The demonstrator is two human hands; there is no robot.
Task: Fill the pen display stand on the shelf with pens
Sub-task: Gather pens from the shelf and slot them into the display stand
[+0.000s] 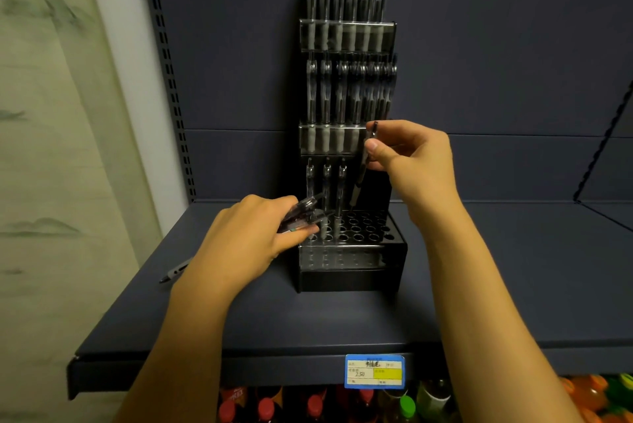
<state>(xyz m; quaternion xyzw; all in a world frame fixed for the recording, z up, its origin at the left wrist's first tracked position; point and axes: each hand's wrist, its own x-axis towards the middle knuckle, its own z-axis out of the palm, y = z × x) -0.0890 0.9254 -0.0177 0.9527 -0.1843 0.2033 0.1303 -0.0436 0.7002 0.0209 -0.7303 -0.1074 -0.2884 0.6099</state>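
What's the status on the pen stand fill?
Right hand pinching a pen, tip at a bottom-tier hole of the stand. Left hand holding spare pens. Bottom tier mostly empty. Nothing blocking.

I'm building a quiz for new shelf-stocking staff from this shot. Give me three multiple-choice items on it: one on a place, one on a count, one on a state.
1. Where does the loose pen lie?
A. On the shelf, left of the stand
B. On top of the stand
C. Among the bottles below

2. How many pens stand upright in the bottom tier of the stand, not counting the one in the hand?
A. None
B. Three
C. Ten

3. What is the right hand doing?
A. Resting flat on the shelf
B. Pinching one pen with its tip down at the holes
C. Peeling off the price label

Answers: 1 A, the pen lies on the shelf beside the left forearm; 2 B, three pens stand at the tier's left; 3 B, the held pen slants down to the back holes, while the left hand grips spare pens.
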